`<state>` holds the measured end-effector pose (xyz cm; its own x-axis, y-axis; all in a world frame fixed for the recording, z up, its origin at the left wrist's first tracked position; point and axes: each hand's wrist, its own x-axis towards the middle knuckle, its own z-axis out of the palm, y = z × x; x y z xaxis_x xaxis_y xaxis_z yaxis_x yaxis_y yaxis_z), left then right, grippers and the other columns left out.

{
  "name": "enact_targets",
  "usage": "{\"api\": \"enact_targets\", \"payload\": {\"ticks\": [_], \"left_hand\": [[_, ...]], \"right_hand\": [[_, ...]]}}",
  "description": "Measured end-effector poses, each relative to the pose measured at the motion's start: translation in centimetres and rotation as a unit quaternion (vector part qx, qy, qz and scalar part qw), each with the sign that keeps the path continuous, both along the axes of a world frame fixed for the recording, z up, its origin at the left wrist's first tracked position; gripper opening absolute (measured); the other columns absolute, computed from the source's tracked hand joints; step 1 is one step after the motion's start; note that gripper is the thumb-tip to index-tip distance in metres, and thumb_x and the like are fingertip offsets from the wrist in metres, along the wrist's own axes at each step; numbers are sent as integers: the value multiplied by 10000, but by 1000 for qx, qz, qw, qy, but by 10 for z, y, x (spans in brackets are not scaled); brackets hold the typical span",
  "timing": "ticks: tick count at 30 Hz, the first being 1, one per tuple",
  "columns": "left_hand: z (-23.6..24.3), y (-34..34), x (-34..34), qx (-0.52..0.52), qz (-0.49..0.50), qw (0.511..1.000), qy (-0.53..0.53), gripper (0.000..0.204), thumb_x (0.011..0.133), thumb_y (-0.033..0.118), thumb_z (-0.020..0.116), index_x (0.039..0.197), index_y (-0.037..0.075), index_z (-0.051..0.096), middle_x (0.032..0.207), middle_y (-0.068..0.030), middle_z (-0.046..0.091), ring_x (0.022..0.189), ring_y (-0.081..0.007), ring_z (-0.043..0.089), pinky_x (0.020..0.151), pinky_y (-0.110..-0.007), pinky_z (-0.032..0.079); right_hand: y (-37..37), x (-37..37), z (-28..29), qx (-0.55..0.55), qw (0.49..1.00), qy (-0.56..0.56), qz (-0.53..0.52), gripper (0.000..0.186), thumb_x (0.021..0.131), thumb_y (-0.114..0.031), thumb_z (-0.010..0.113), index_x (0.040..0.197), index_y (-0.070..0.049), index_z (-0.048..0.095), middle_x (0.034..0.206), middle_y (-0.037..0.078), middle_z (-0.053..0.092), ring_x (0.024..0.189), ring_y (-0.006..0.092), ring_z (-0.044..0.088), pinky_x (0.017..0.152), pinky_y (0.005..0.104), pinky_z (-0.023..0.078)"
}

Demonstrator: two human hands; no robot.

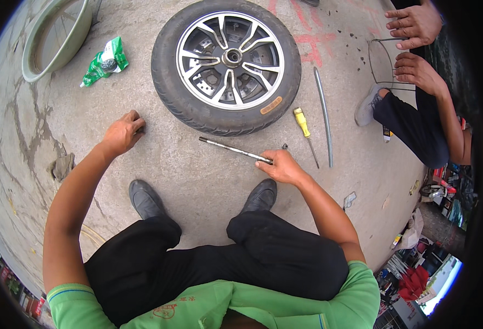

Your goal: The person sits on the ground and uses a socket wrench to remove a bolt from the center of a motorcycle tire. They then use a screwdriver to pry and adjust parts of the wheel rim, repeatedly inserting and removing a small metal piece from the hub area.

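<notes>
In the head view, a tyre (180,102) on a silver-and-black spoked wheel (231,57) lies flat on the concrete in front of me. My left hand (123,131) is curled at the lower left of the tyre, around something small and dark that I cannot make out. My right hand (276,166) grips the end of a long metal rod (225,147), which slants toward the tyre's lower edge. Just beyond my right hand lies a small dark metal part (285,146). A yellow-handled screwdriver (302,123) and a grey rod (324,115) lie to the right.
A pale green basin (33,72), a green-and-white packet (95,72) and a dirty rag (60,167) are at left. A co-worker's hands (414,24) are at upper right near a bent wire frame (370,63), above their leg (417,131). Clutter (417,279) fills the lower right edge.
</notes>
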<state>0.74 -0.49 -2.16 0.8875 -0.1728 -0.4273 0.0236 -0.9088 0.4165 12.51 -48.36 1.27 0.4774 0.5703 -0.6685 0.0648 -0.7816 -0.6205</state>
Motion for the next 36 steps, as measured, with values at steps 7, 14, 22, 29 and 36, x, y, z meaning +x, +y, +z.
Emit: {"api": "enact_targets", "payload": {"ticks": [7, 14, 22, 29, 36], "left_hand": [[5, 14, 3, -5, 26, 999, -42, 565, 785, 155, 819, 1296, 95, 587, 1245, -150, 577, 1179, -361, 579, 981, -436, 509], [15, 19, 2, -10, 26, 1000, -3, 656, 788, 301, 834, 1345, 85, 565, 1295, -160, 571, 1214, -370, 567, 1007, -443, 499], [29, 14, 22, 18, 2, 992, -128, 787, 750, 553, 829, 1293, 26, 612, 1265, -195, 609, 1218, -388, 571, 1027, -471, 487], [75, -100, 90, -67, -189, 952, -230, 803, 775, 479, 829, 1385, 49, 534, 1328, -178, 564, 1266, -367, 531, 1103, -494, 411], [61, -175, 115, 8, -239, 961, -141, 979, 755, 439, 852, 1511, 34, 379, 1385, -198, 540, 1326, -350, 503, 1201, -479, 314]], "right_hand": [[2, 9, 3, -16, 1000, 2, -10, 321, 908, -294, 723, 1006, 12, 729, 836, 197, 695, 759, 307, 662, 717, 411, 508], [1, 1, -5, 5, 1000, 0, -22, 326, 909, -292, 725, 1011, 17, 727, 852, 193, 699, 775, 293, 669, 724, 406, 509], [-4, 3, -6, 2, 1000, 7, -25, 342, 912, -297, 731, 1043, 19, 724, 918, 188, 722, 827, 292, 684, 767, 395, 524], [-9, 4, -9, 17, 998, 2, -56, 324, 919, -301, 738, 1007, 10, 725, 861, 160, 706, 791, 259, 659, 740, 391, 510], [-9, 1, 2, 52, 994, 57, -83, 347, 932, -340, 745, 884, 4, 726, 667, 119, 624, 637, 164, 554, 624, 368, 466]]}}
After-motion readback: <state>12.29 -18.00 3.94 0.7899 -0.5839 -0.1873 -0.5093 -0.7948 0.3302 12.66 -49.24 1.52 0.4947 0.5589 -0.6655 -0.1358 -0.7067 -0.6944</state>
